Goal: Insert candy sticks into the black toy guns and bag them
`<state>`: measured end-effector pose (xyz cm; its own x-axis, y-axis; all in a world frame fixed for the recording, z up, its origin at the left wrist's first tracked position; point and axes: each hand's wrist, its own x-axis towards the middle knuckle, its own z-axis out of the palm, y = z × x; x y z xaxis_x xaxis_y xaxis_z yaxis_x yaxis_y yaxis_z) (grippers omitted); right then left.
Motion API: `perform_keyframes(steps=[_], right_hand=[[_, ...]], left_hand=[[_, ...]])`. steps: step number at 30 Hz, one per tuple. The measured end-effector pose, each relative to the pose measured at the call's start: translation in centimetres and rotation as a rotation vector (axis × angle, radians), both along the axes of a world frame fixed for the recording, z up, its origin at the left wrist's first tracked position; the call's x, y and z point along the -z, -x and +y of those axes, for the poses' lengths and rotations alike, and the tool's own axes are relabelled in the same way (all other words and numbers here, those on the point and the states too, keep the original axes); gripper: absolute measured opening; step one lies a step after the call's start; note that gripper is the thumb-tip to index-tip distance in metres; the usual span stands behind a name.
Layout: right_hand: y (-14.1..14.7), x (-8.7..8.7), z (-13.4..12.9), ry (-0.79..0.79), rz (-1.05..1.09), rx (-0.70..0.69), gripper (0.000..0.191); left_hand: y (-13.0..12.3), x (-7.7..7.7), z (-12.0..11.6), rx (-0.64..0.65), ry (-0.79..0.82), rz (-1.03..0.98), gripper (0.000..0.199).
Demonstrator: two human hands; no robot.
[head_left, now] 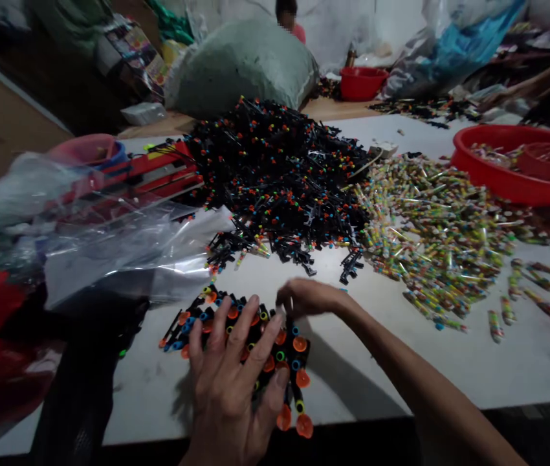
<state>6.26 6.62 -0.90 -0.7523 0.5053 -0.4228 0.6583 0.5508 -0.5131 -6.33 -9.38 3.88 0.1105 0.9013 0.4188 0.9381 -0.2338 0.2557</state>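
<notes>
My left hand point(236, 375) lies with its fingers spread over a cluster of small black toy pieces point(299, 362) with orange, blue and yellow round ends, near the table's front edge. At the far side of that cluster is my right hand point(308, 298), its fingers bent together and pointing down by the pieces. What its fingertips hold, if anything, is too small to make out. Beyond both hands rises a big heap of black toy pieces point(275, 162) with coloured tips.
Small yellow-green tubes point(440, 239) are piled on the right, before a red basin point(473, 168). Clear plastic bags point(129, 252) cover the left side of the white table point(352, 388). A large sack point(250, 65) and a person point(297, 29) are at the back.
</notes>
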Motion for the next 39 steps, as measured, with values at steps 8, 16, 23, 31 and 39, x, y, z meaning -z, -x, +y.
perform_keyframes(steps=[8, 16, 23, 31, 39], right_hand=[[7.9, -0.1, 5.3, -0.348, 0.009, 0.277, 0.027], [-4.4, 2.5, -1.3, -0.212, 0.059, 0.445, 0.014], [-7.9, 4.7, -8.9, 0.489, 0.569, 0.790, 0.010], [-6.0, 5.3, -11.1, 0.269, 0.612, 0.620, 0.005], [-5.7, 2.3, -10.9, -0.026, 0.278, 0.204, 0.023]], left_hand=[[0.0, 0.0, 0.1, 0.005, -0.038, 0.018, 0.044], [0.2, 0.1, -0.2, 0.026, -0.017, 0.025, 0.047], [0.4, 0.2, -0.1, 0.029, 0.018, -0.012, 0.048], [0.4, 0.3, -0.2, 0.044, 0.013, -0.003, 0.048], [0.2, -0.1, -0.3, 0.028, 0.034, 0.046, 0.049]])
